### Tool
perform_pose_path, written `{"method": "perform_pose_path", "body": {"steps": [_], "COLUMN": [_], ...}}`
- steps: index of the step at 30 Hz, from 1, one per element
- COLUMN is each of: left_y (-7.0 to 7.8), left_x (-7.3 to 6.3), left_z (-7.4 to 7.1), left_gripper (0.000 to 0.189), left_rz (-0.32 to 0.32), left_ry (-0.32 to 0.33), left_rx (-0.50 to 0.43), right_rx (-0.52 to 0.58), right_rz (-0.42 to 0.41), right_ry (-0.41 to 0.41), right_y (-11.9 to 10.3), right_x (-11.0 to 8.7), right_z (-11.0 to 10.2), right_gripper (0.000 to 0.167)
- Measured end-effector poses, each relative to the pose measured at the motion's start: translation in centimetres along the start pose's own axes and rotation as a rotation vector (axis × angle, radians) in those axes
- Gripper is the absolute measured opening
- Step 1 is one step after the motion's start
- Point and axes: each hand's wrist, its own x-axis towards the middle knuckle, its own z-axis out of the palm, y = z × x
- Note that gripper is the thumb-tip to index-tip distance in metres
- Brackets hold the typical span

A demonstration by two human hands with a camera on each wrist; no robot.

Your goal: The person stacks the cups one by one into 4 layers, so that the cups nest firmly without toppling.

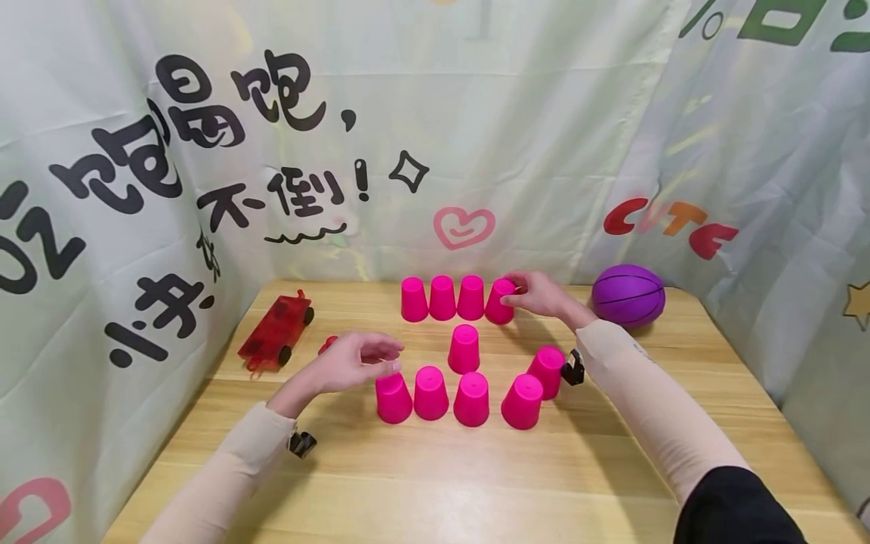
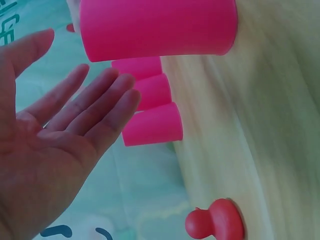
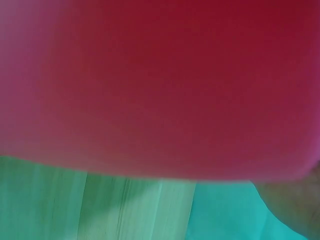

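Pink cups stand upside down on a wooden table in the head view. Four make a back row, and at its right end my right hand (image 1: 538, 295) holds a pink cup (image 1: 500, 302), thumb in front and fingers at its far side. My left hand (image 1: 353, 361) hovers beside the leftmost front cup (image 1: 393, 399), fingers loosely extended around nothing. The left wrist view shows that hand (image 2: 55, 125) with its palm bare, near a large close cup (image 2: 160, 27). One close cup (image 3: 165, 90) fills most of the right wrist view, hiding nearly all of the hand.
Between the rows stands a single cup (image 1: 464, 349). Another cup (image 1: 546, 372) is close under the right wrist, behind a front cup (image 1: 522, 402). A red toy car (image 1: 277, 332) sits at the left, a purple ball (image 1: 628, 295) at the back right, and a small red object (image 2: 216, 220) near the left hand.
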Motion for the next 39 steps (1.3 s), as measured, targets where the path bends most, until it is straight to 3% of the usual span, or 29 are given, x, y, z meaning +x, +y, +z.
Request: {"method": "perform_pose_path", "body": {"steps": [15, 32, 39], "left_y": [-0.7, -1.7, -2.3], "left_x": [-1.2, -1.8, -2.0], "left_z": [0.0, 0.7, 0.9], "left_gripper": [0.058, 0.067, 0.07], "left_rz": [0.008, -0.035, -0.045], "left_ry": [-0.094, -0.087, -0.101], "left_rx": [-0.047, -0.069, -0.08], "right_rx": [-0.003, 0.021, 0.069], "right_rz": [0.048, 0.059, 0.061], "right_ry": [-0.003, -0.011, -0.009], "right_y": [0.3, 0.6, 0.4], "right_x": [0.2, 0.4, -0.7], "right_z": [0.1, 0.2, -0.6], "right_gripper": [0.057, 0.066, 0.069]}}
